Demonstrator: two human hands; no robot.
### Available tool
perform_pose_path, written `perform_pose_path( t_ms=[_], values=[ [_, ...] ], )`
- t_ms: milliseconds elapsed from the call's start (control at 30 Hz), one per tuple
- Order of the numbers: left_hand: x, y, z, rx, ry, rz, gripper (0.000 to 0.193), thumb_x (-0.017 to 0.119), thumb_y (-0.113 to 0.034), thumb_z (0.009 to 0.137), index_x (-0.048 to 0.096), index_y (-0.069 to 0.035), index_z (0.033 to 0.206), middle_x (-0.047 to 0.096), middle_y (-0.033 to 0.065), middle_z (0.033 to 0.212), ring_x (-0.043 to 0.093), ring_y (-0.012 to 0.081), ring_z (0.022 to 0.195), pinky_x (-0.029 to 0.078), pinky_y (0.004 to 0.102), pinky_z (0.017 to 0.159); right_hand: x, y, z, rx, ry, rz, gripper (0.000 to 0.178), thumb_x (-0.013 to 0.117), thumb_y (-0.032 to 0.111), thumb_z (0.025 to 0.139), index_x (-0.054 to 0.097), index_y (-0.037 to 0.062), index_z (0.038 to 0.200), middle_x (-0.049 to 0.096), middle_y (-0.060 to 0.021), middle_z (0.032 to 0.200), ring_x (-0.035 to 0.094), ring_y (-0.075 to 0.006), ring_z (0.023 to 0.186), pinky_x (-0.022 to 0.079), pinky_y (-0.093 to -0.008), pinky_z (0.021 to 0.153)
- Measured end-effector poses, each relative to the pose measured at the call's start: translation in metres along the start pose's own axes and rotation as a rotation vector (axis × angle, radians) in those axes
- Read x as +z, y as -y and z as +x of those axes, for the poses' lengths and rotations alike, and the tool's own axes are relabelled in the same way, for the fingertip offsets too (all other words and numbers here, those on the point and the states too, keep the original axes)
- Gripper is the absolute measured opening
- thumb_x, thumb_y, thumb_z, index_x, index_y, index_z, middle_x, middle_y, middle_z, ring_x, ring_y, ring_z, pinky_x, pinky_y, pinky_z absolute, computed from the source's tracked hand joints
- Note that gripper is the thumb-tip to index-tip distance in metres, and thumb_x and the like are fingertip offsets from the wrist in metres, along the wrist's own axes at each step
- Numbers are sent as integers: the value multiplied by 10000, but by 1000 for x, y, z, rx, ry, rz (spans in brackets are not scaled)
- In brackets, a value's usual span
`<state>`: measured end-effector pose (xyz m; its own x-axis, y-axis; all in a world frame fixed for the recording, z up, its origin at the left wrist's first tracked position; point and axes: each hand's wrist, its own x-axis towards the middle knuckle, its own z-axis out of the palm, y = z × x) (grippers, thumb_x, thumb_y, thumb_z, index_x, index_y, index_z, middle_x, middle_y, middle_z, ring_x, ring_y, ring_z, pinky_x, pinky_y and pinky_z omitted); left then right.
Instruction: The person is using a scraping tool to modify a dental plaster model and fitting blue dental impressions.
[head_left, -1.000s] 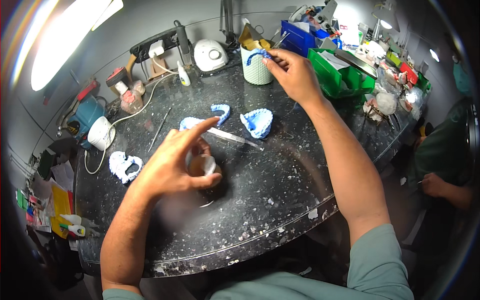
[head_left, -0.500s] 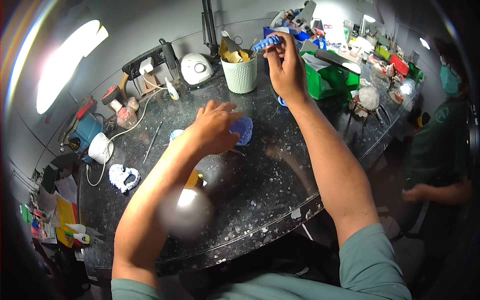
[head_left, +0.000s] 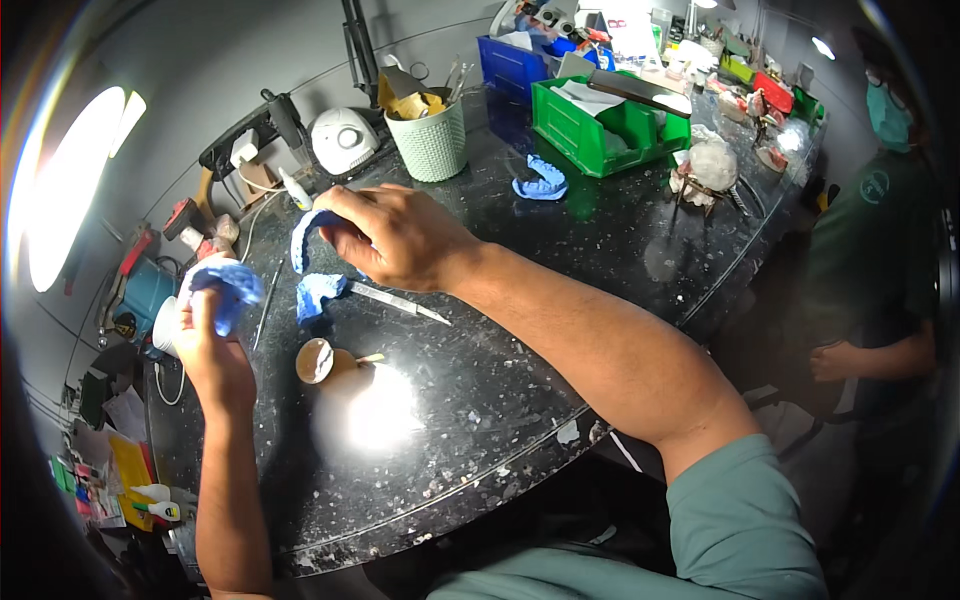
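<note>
Blue moulded arch-shaped piece (head_left: 301,242) pinched in right hand (head_left: 405,237), left of centre over black speckled tabletop (head_left: 500,390); left hand (head_left: 214,365), farther left, grasps blurred blue moulded mass (head_left: 236,286); thin pinch could let the arch slip, perhaps onto small blue moulded block (head_left: 319,294) or pale slim-bladed tool (head_left: 388,298) beside it; hands this near could knock both held pieces together.

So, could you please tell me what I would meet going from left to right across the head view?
Left hand holding a blurred blue piece, slim blue arch, right hand gripping that arch, U-shaped blue piece, pale rounded lump, co-worker's hand.
</note>
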<state>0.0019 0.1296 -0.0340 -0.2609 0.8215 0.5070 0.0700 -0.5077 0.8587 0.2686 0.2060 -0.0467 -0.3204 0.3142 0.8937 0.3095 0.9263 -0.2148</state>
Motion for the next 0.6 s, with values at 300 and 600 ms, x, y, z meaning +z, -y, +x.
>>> perform_pose_path(
  t_ms=[300,600],
  values=[
    [-11,34,2,-341,-47,-476,621,693,-99,936,358,11,1448,552,233,1400,561,386,1301,550,393,1022,-17,-18,-13,408,174,249,158,588,102,996,648,20,1118,711,-29,865,671,-78,783,556,-267,692],
    [2,33,-12,-71,142,-46,442,770,13,846,694,-55,1277,720,57,1211,649,121,1112,521,284,963,-1,-4,-16,347,292,208,175,685,172,953,655,47,1073,695,-54,810,638,-132,679,516,-302,644]
  ],
)
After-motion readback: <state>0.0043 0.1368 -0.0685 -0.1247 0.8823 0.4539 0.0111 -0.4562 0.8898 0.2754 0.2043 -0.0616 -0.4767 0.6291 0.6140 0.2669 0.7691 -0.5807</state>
